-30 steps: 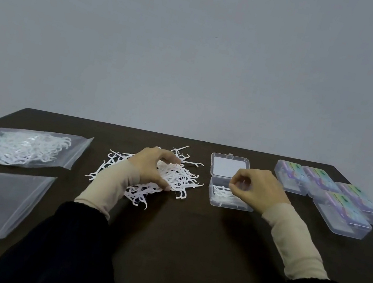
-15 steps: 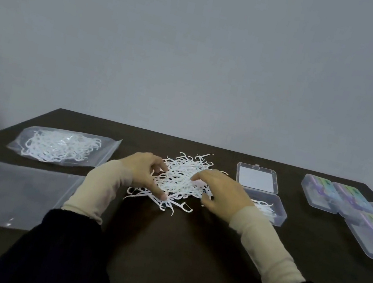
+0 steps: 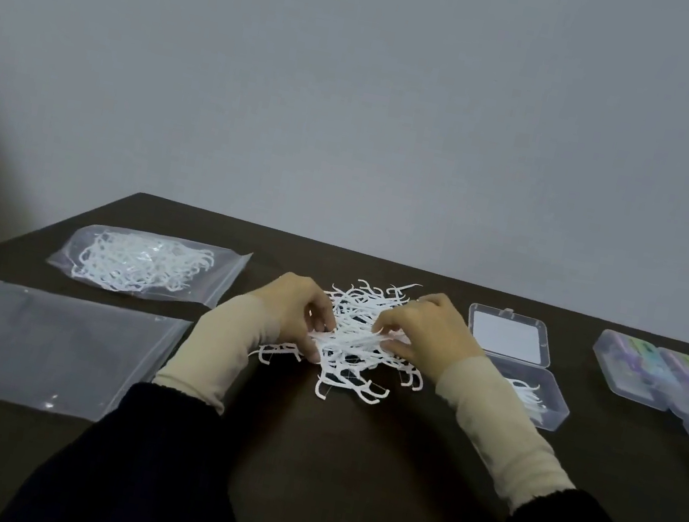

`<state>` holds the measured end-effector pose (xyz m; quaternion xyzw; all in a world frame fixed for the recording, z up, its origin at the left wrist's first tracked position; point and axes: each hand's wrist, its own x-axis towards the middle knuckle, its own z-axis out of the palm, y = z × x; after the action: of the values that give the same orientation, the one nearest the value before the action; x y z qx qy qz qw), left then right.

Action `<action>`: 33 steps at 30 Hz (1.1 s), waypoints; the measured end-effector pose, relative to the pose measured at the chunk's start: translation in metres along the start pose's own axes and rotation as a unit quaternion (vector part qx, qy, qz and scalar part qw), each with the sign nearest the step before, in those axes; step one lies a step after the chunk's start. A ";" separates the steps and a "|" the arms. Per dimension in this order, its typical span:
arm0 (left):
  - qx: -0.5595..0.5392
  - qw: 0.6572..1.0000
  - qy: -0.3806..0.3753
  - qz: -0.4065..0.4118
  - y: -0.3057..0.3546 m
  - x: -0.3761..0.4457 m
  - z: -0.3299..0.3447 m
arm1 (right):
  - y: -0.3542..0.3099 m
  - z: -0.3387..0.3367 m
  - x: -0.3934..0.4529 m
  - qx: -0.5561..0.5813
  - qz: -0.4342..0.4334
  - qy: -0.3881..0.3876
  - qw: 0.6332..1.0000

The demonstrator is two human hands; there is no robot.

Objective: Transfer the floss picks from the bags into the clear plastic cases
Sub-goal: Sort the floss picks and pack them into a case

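- On the dark table (image 3: 343,467), in the middle, one loose pile of floss picks (image 3: 359,337) is lying tangled, too many to count
- The left hand (image 3: 301,315) and the right hand (image 3: 426,335) are both reaching into that pile, fingers curled and pinching a small bundle of picks between them, just above the heap
- Two bags are lying at the left: the far bag (image 3: 148,265) is holding a mass of white picks, and the near bag (image 3: 38,345) is lying flat, looking see-through with nothing showing inside
- One open case (image 3: 539,396) is sitting just right of the right hand, its lid (image 3: 508,338) folded back flat toward the wall, and a few picks are resting in its tray
- At the far right, closed cases (image 3: 631,375) with coloured contents are sitting packed together; I am counting at least four, though the frame edge is cutting some off
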<state>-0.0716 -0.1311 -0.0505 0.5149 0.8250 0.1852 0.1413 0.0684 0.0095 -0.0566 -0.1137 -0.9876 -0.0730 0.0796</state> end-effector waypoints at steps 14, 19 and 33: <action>-0.011 0.992 0.128 0.008 0.005 0.000 -0.006 | 0.010 -0.006 -0.010 0.070 0.021 0.114 0.991; -0.054 0.982 0.182 0.017 -0.001 -0.002 -0.010 | 0.012 -0.013 -0.014 0.175 0.058 0.122 0.975; -0.414 0.864 0.286 0.014 0.007 0.005 0.001 | 0.030 -0.013 -0.025 0.551 0.215 0.230 0.773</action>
<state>-0.0675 -0.1239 -0.0480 0.3450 0.6694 0.6507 0.0973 0.1018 0.0307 -0.0445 -0.2398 -0.7605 0.4789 0.3671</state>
